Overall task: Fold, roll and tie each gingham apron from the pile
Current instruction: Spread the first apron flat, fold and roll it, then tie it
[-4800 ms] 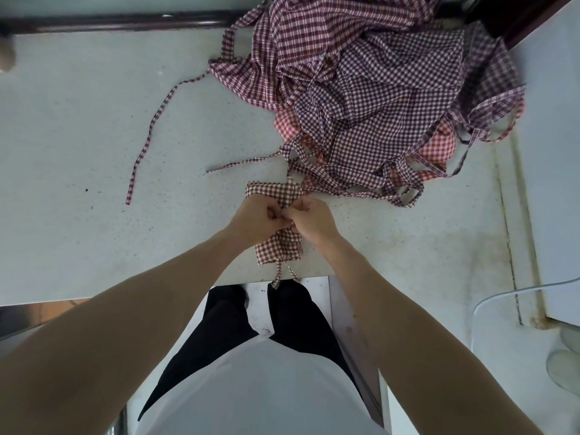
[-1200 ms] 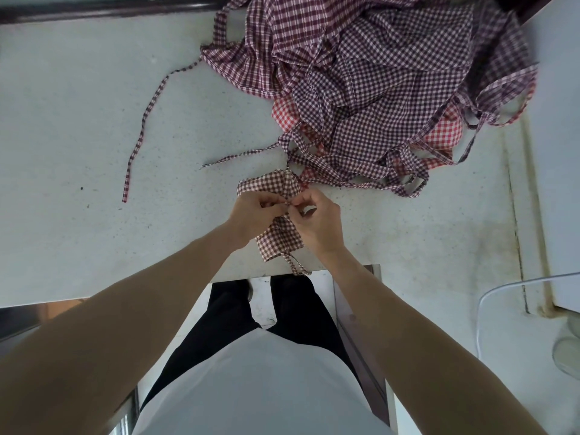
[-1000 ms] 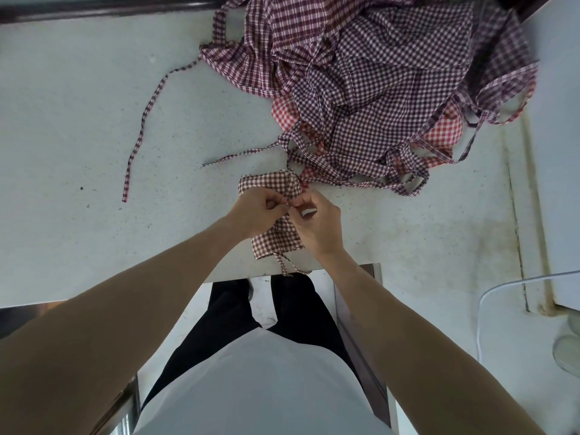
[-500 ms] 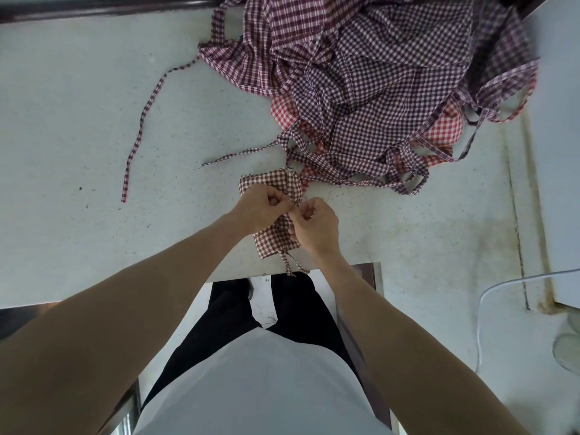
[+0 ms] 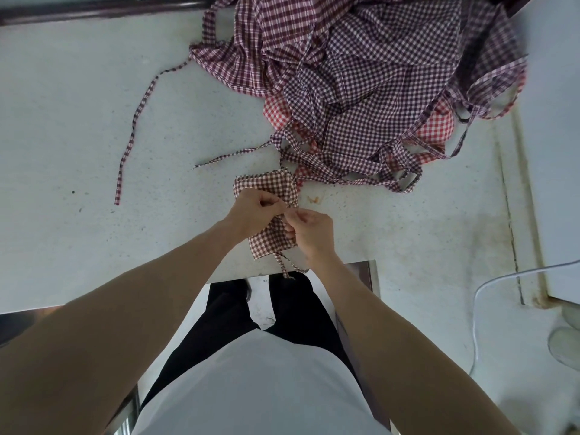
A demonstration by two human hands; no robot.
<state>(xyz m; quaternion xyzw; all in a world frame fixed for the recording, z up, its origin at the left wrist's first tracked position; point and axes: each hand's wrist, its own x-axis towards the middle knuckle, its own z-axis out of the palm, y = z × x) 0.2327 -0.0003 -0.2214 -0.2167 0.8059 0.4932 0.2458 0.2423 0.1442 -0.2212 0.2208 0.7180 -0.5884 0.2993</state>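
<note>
A long loose strap (image 5: 133,130) of dark red check lies by itself on the left part of the pale speckled table (image 5: 78,246), running from the edge of the pile down toward the near side. A second, shorter strap (image 5: 232,155) stretches across the table just beyond the hands. Near the table's front edge sits the rolled apron (image 5: 270,189), a small brown-and-white checked bundle lying lengthwise away from the person, with two thin strap ends (image 5: 287,265) trailing off its near end and hanging over the table edge. The left hand (image 5: 254,211) rests over the middle of the bundle with its fingers curled, thumb and forefinger pinching the tie at the bundle's middle. Right beside it, almost touching fingertip to fingertip, the right hand (image 5: 309,230) also has its fingers curled and pinches the same tie from the other side. A small orange stain (image 5: 314,200) marks the table just to the right of the bundle. Behind and to the right lies the pile of aprons (image 5: 376,83), a crumpled heap of dark red, purple and bright red check with many tangled straps spilling toward the bundle, its nearest straps lying just beside the bundle's far end. At the far right a thin white cable (image 5: 489,284) curves across the surface.
</note>
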